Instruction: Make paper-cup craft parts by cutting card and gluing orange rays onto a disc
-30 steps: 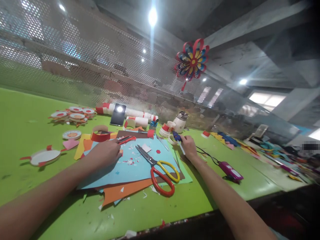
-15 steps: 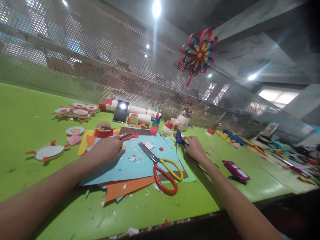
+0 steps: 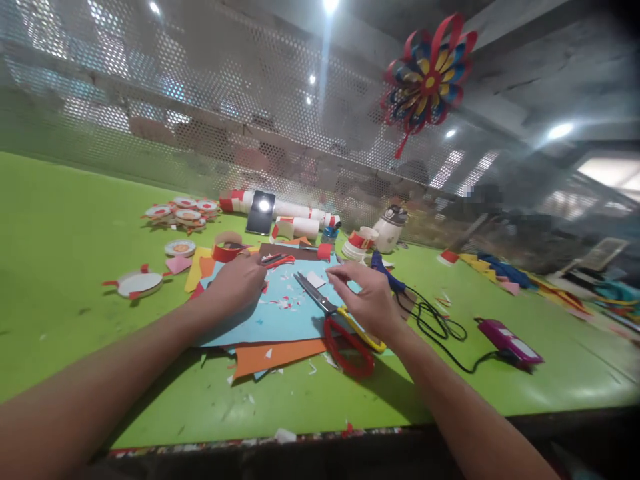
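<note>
My left hand (image 3: 239, 283) is closed at the left side of the light blue paper sheet (image 3: 250, 325). A small red bit shows at its fingertips; what the fingers hold is mostly hidden. Over the right part of the sheet reaches my right hand (image 3: 369, 297), thumb and forefinger slightly apart, nothing visible between them. Under it lie large scissors (image 3: 325, 305) with one red and one yellow handle, partly covered. A blue glue gun (image 3: 387, 272) rests just behind the right hand. Beyond the left hand lies a red-handled cutting tool (image 3: 277, 260). Paper scraps are scattered on the sheet.
Left stand a white disc with red tabs (image 3: 140, 285) and several similar discs (image 3: 185, 212). A phone (image 3: 261, 213), paper rolls (image 3: 300, 229), stacked cups (image 3: 359, 243) and a white jar (image 3: 390, 230) line the back. A cable runs to a purple power box (image 3: 510, 343).
My right hand has let go of the glue gun and moved left over the blue sheet and scissors. The left hand stays closed by the sheet. The view has shifted.
</note>
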Demonstrator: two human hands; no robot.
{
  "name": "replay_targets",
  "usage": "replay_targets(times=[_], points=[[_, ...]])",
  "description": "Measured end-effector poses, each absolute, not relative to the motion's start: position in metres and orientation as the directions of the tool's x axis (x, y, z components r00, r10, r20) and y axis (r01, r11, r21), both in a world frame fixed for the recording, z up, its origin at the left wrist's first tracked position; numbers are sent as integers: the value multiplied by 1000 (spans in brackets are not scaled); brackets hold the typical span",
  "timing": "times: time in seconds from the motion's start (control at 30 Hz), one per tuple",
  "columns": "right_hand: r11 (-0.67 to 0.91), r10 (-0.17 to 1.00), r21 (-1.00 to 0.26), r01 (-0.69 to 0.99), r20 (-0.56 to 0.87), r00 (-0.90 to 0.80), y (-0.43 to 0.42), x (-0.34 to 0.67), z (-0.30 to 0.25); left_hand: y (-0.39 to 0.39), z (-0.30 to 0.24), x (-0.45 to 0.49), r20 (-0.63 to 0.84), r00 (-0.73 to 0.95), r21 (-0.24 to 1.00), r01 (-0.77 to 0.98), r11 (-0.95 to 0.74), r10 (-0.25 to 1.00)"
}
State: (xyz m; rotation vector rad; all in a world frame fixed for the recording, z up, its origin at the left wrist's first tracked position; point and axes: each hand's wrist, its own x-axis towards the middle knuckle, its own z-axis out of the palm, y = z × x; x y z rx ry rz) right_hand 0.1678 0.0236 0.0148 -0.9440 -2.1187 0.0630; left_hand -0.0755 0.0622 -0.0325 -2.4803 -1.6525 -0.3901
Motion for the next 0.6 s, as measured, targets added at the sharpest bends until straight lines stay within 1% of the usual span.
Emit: replay_targets(times=[0.17, 0.3, 0.4, 0.47, 0.53, 0.6], points=[[755, 651, -404, 517, 563, -510, 14, 149, -19, 61, -34, -78, 278, 414, 61, 893, -446, 867], [786, 618, -404, 467, 529, -582, 5, 148, -37, 58, -23, -79, 306, 427, 65, 882, -466, 851], [783, 621, -394, 481, 486, -614, 1, 150, -36, 52, -9, -73, 394, 409, 93, 873, -479, 823], [779, 627, -399, 484, 476, -617, 0, 151, -33, 44, -3, -65, 497, 364, 163, 852, -497, 787], [779, 627, -412, 473, 499, -598, 0, 150, -32, 36, -2, -56, 578, 334, 215, 818, -534, 744], [782, 623, -421, 460, 545, -561, 1, 150, -33, 29, -5, -47, 581, 362, 210, 799, -564, 729]])
